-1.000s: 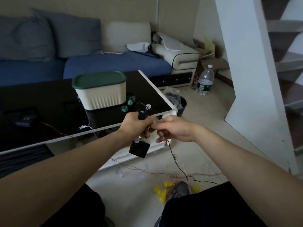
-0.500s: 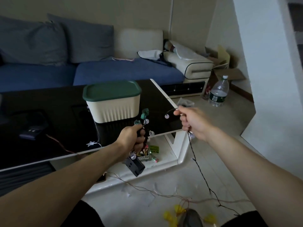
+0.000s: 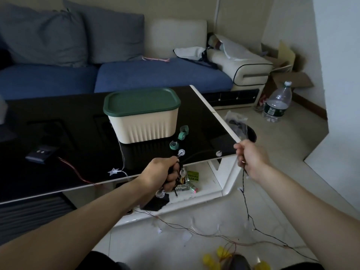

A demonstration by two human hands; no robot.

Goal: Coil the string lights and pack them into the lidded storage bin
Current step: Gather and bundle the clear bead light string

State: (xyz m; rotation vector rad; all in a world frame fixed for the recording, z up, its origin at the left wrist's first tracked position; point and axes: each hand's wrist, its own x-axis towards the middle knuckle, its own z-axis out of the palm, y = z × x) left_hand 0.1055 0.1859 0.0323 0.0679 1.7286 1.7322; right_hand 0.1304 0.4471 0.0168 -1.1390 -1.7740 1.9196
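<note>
On the black table point(image 3: 58, 137) the lidded storage bin point(image 3: 144, 117) stands back from the near edge, where the left hand point(image 3: 159, 175) clenches coiled string lights point(image 3: 245, 203), whose wire the right hand point(image 3: 251, 159) pinches beyond the corner, trailing onto open floor point(image 3: 282, 156).
</note>
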